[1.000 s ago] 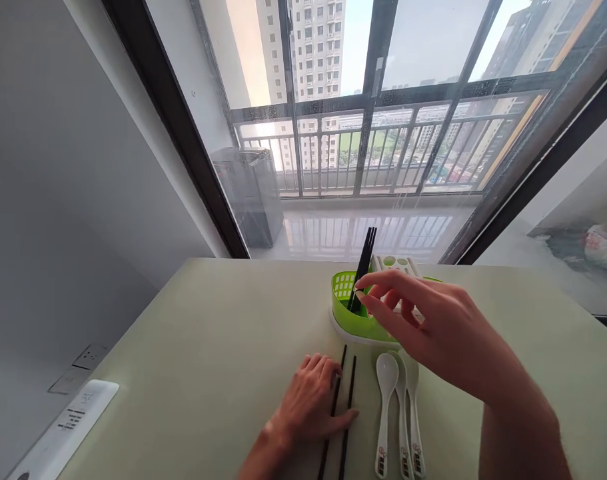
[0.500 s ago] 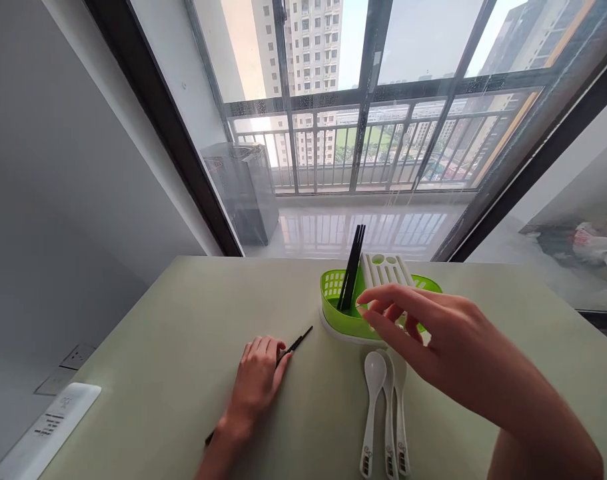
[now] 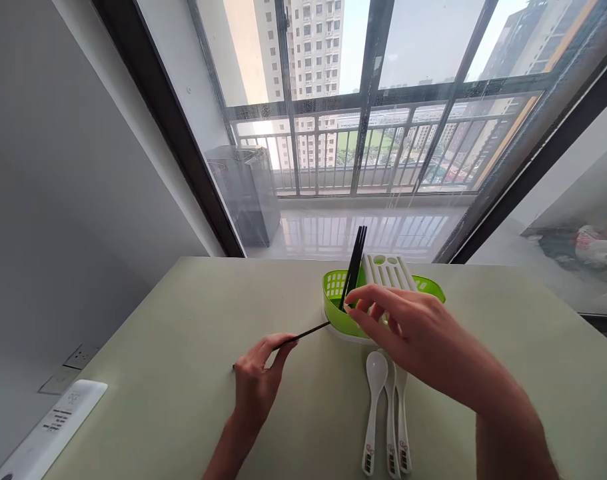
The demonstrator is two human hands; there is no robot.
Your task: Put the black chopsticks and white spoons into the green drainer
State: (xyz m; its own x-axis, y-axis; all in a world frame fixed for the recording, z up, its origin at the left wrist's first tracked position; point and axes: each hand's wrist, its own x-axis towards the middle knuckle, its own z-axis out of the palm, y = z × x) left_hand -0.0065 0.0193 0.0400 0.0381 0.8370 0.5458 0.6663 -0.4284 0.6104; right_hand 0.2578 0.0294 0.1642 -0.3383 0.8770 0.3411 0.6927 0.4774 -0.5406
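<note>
My left hand is pinched around a pair of thin black chopsticks, held low over the table. Their tips point right, reaching the front left edge of the green cutlery basket. More black chopsticks lean upright in the basket's left compartment. In front of that compartment my right hand is raised, thumb and index fingertips together; anything between them is too small to make out. It hides part of the basket and its white slotted insert. Several white spoons lie below, bowls towards the basket.
All this stands on a pale green table. A white power strip with printed labels lies at its left edge. Beyond the far edge, a glass door faces a balcony with a grey cabinet-like box and a railing.
My left hand gathered the two chopsticks off the table, moved left, and now raises them with tips towards the basket. My right hand stayed near the basket, shifting slightly left.
</note>
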